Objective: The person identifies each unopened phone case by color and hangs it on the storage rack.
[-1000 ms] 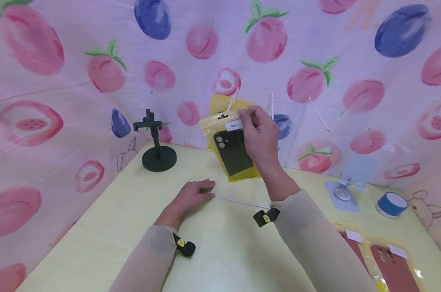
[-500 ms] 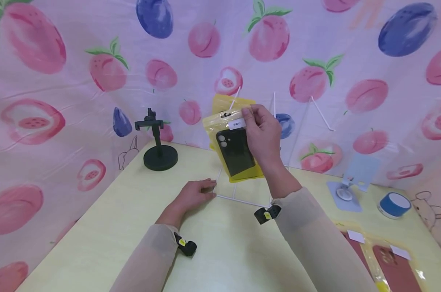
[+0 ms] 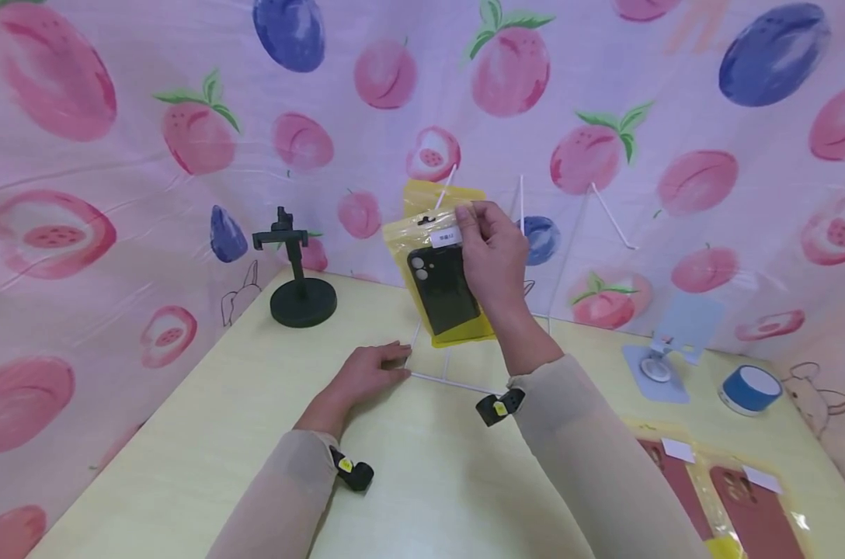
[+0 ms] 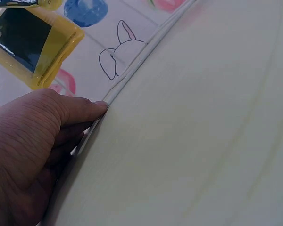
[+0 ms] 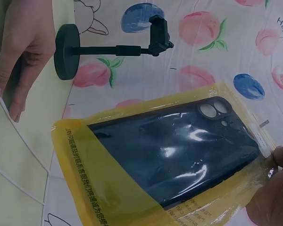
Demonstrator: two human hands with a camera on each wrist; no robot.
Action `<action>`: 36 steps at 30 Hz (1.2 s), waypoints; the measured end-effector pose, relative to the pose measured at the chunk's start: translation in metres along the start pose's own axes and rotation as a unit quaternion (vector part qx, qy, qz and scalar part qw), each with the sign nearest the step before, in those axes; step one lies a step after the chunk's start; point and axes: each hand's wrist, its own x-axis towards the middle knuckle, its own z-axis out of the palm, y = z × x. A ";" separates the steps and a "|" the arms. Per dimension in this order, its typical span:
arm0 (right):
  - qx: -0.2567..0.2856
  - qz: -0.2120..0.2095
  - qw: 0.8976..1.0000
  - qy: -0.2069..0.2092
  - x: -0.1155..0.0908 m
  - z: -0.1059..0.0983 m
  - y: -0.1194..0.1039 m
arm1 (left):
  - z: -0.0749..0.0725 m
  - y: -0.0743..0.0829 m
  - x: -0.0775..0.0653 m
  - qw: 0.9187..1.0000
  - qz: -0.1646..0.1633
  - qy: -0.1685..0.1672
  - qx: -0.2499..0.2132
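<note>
The pale counter (image 3: 422,481) carries the white rack (image 3: 445,380), whose thin bars lean up in front of me. A black phone stand (image 3: 302,303) is to the rack's left, and two bags with red cases (image 3: 754,508) lie to its right, nearer the person; maybe that leaves room for both arms. The yellow bag (image 3: 457,335) with the black case (image 3: 445,291) is up in the air, before the rack's left side. The left hand (image 3: 366,373) holds the rack's front left corner between fingers and thumb, I guess so it can't slide. The right hand (image 3: 498,252) has its fingers pinched tight on the bag's top corner, likely to leave the white label (image 3: 445,237) and little hole (image 3: 426,221) uncovered.
</note>
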 end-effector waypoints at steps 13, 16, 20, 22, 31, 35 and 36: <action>0.002 -0.007 1.000 0.007 0.002 0.007 0.012 | 0.001 0.001 -0.002 1.000 0.007 0.004 -0.001; 0.005 -0.008 1.000 0.010 0.003 0.008 0.015 | 0.001 -0.001 -0.001 1.000 0.011 0.009 -0.001; 0.004 -0.005 1.000 0.009 0.006 0.009 0.019 | 0.001 -0.002 0.000 1.000 0.003 0.009 -0.002; 0.002 -0.002 1.000 0.011 0.008 0.010 0.019 | 0.001 -0.002 0.001 1.000 -0.003 0.006 -0.005; -0.003 0.010 1.000 0.013 0.016 0.014 0.024 | 0.000 0.001 -0.001 1.000 -0.017 0.001 -0.023; -0.010 0.019 1.000 0.013 0.020 0.015 0.029 | 0.000 0.001 -0.001 1.000 -0.016 0.001 -0.023; -0.013 0.022 1.000 0.012 0.021 0.016 0.030 | 0.001 0.001 -0.001 1.000 -0.014 0.002 -0.021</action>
